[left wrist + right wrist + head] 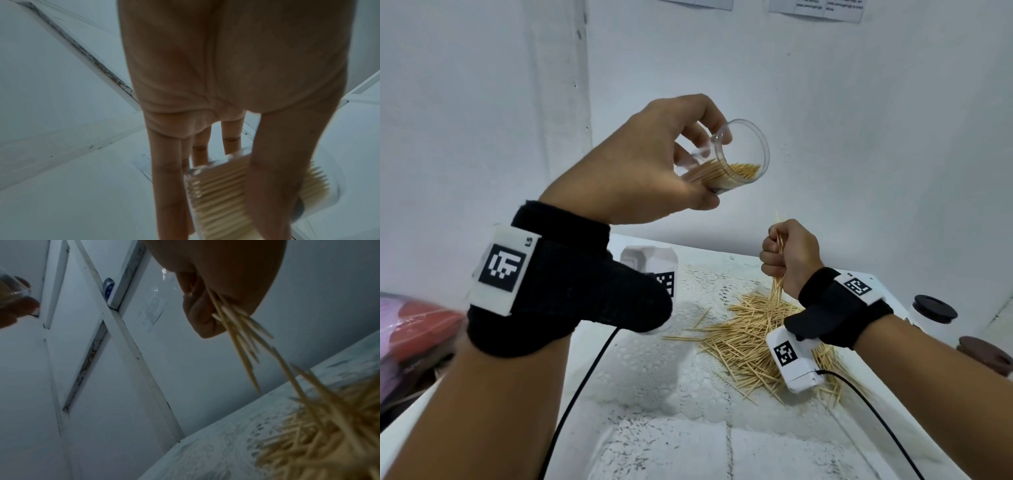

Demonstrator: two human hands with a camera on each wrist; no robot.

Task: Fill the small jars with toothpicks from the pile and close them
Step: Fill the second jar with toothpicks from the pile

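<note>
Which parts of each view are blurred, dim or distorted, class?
Head view: sharp on the jar, motion-smeared at the left edge, wide-angle bending. Left wrist view: dim, the left hand soft and stretched. Right wrist view: dim, the toothpick pile blurred.

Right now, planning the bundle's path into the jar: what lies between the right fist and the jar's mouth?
Nothing: in the head view only bare wall shows between the right hand, gripping toothpicks, and the tilted jar.

a plain white-walled room, likely a home corner: behind the raised left hand (640, 161), printed paper notices (816, 8) on the wall; under the right hand (791, 257), a lace-pattern tablecloth (654, 370).
</note>
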